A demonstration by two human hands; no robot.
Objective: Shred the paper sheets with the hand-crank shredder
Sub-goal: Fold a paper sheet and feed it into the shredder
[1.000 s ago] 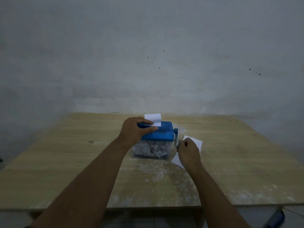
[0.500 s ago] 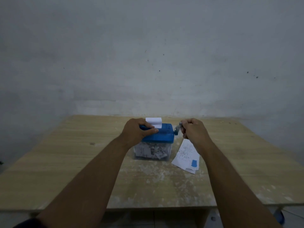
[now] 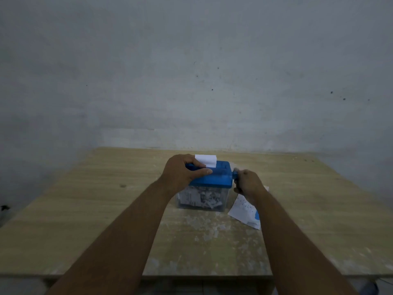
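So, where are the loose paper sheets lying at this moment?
In the head view, the loose paper sheets lie flat on the table just right of the shredder, partly hidden behind the right hand, which grips the crank.

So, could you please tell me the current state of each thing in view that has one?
Paper sheet: upright in the slot, partly fed, top edge sticking out.
Shredder lid: seated on the bin, gripped by the left hand.
Clear bin: partly filled with shreds.
Crank handle: gripped by the right hand, blurred.
Spare sheets: lying flat on the table, right of the bin.
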